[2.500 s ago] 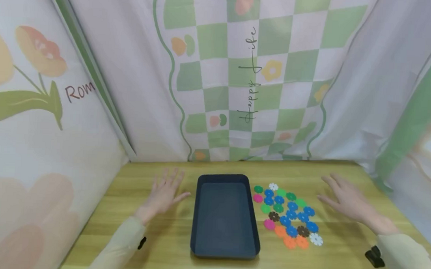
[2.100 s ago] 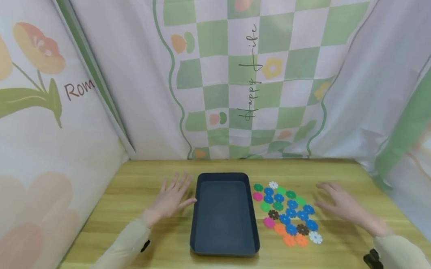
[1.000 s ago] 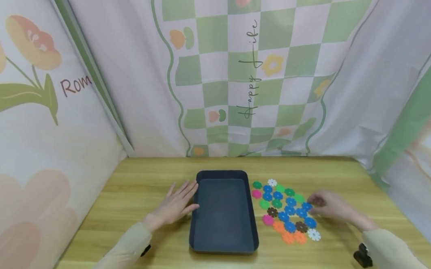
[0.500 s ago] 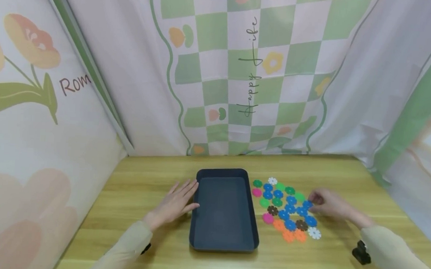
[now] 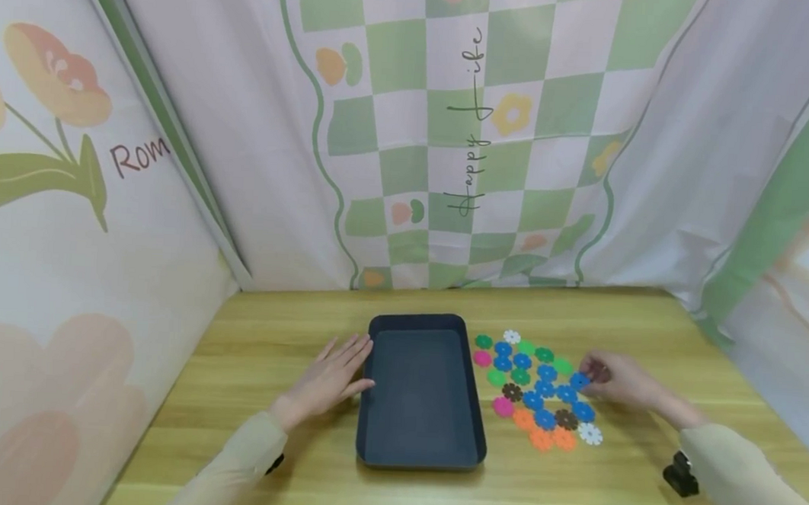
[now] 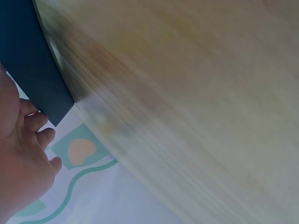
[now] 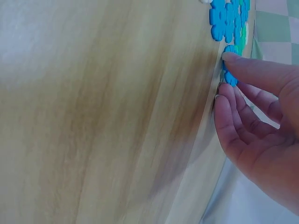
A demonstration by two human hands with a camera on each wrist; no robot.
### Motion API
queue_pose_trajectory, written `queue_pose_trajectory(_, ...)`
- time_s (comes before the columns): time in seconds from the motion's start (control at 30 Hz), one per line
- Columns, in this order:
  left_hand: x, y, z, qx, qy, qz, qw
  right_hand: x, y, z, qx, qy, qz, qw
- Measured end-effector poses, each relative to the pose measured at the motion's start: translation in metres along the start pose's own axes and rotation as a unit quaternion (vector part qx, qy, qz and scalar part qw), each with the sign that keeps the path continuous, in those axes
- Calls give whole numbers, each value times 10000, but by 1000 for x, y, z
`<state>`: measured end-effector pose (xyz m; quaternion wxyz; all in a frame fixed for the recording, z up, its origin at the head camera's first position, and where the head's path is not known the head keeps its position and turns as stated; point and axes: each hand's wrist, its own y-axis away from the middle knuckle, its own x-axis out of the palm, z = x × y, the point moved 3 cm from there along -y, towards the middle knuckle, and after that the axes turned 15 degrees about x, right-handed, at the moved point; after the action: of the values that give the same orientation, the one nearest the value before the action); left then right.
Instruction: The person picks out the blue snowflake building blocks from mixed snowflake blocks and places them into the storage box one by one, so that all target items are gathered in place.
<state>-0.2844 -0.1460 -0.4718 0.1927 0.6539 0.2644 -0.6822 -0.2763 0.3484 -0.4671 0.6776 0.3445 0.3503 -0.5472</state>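
Note:
My left hand (image 5: 325,378) lies along the left side of a dark rectangular tray (image 5: 479,432), fingers extended and fingertips at its rim. In the left wrist view the fingers (image 6: 36,122) touch the tray's outer wall (image 6: 35,56). At the right edge of a spread of flower-shaped plastic discs, my right hand (image 5: 620,380) pinches a blue flower-shaped disc (image 5: 579,381), which stands tilted. The right wrist view shows the thumb on this blue disc (image 7: 231,78), with the other fingers curled beneath and partly hidden.
Several more discs lie flat right of the tray: blue (image 5: 544,420), green (image 5: 520,376), pink (image 5: 503,406), orange (image 5: 563,439), brown (image 5: 566,420) and white (image 5: 590,434). The wooden table (image 5: 283,467) meets a checkered curtain (image 5: 451,156) behind and a printed cloth (image 5: 53,280) at left.
My left hand has moved right onto the tray's side. My right hand has come left to the discs, closed its fingers on a blue one and tipped it up.

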Motion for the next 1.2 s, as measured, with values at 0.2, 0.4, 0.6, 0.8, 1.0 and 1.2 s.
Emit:
queue_pose_trajectory(0.2,2,0,0,-11,-79,-46,10000,0,2,1,-65,49,33,10000)
queue_pose_trajectory(0.4,1,0,-1,-27,-66,-19,10000,-1,2,4,-159,390,-17,9991)
queue_pose_trajectory(0.6,-1,0,-2,-55,-39,22,10000,-2,3,6,-486,596,-204,9968)
queue_pose_trajectory(0.8,-1,0,-2,-51,-100,-44,9999,-3,3,4,-426,468,-174,9978)
queue_pose_trajectory(1.0,0,0,-2,-94,-69,45,9999,-3,5,2,-100,188,77,9997)
queue_pose_trajectory(1.2,-1,1,-2,-92,-8,56,9999,-7,7,2,-41,-44,190,9998)
